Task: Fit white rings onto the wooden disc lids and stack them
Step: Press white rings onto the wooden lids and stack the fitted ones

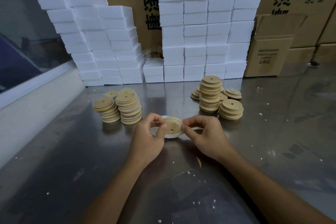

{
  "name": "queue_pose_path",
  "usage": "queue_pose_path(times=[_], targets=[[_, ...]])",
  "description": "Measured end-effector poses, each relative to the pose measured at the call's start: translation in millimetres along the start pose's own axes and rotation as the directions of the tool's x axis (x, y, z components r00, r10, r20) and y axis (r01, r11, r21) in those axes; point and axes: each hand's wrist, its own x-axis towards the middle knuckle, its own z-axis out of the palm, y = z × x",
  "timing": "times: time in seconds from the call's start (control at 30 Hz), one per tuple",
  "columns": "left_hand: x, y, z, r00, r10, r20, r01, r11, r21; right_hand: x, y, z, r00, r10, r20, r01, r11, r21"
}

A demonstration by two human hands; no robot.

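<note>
- Steel surface (pixel 72 160), scuffed and reflective, strewn with white crumbs nearest the camera.
- Two bare forearms reaching in from the near edge, meeting at mid-surface.
- Left hand (pixel 147 138) curled round the left rim of a disc (pixel 172 127), thumb on its face, fingers (pixel 156 119) bent behind it.
- Right hand (pixel 205 134) pinching a white ring (pixel 179 123) at the disc's right rim, fingertips closed tight on it; thin white band trailing out under this hand.
- Disc held tilted just above the surface, centre hole showing, ring seated along the top edge only, so fitting judged half done.
- White round patch beneath the disc; ring pile or reflection, cannot tell.
- Beyond, to the left: finished stacks (pixel 120 108), white edges showing between layers, three or four piles close together.
- Beyond, to the right: bare discs (pixel 216 96), one tall pile, a shorter one beside it, several loose behind; no white edges seen.
- Progress judged around the middle: left and right piles look roughly equal, so many discs left to ring and stack.
- Farther back: wall of white foam blocks (pixel 196 32) stacked high, a gap in the middle.
- Behind that: cardboard boxes (pixel 269 51), printed, one with flap open at right.
- Far left: pale ledge and dark window.
</note>
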Motion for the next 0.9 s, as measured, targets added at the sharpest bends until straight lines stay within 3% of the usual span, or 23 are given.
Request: queue_pose_path(times=[0.1, 0.2, 0.47, 0.73, 0.9], targets=[[0.1, 6.1, -2.2, 0.984, 0.172, 0.044, -0.176, 0.975, 0.134, -2.9, -2.3, 1.9, 0.991, -0.130, 0.034, 0.132, 0.988, -0.082], [-0.2, 9.0, -2.7, 0.974, 0.215, 0.075, -0.225, 0.957, 0.183, -3.6, -2.2, 4.1, 0.982, -0.185, 0.037, 0.188, 0.978, -0.090], [1.8, 6.3, -3.5, 1.000, 0.013, 0.017, -0.014, 0.999, 0.047, -1.6, 2.1, 6.7, 1.000, -0.002, 0.010, 0.002, 1.000, -0.002], [1.1, 3.5, -4.6, 0.990, -0.134, 0.047, 0.139, 0.982, -0.127, 3.6, 3.1, 2.8, 0.996, 0.060, 0.062, -0.063, 0.996, 0.056], [0.0, 10.3, -1.8, 0.976, -0.210, 0.051, 0.216, 0.942, -0.256, 2.8, 5.7, 0.3, 0.997, 0.022, 0.074, -0.029, 0.996, 0.084]])
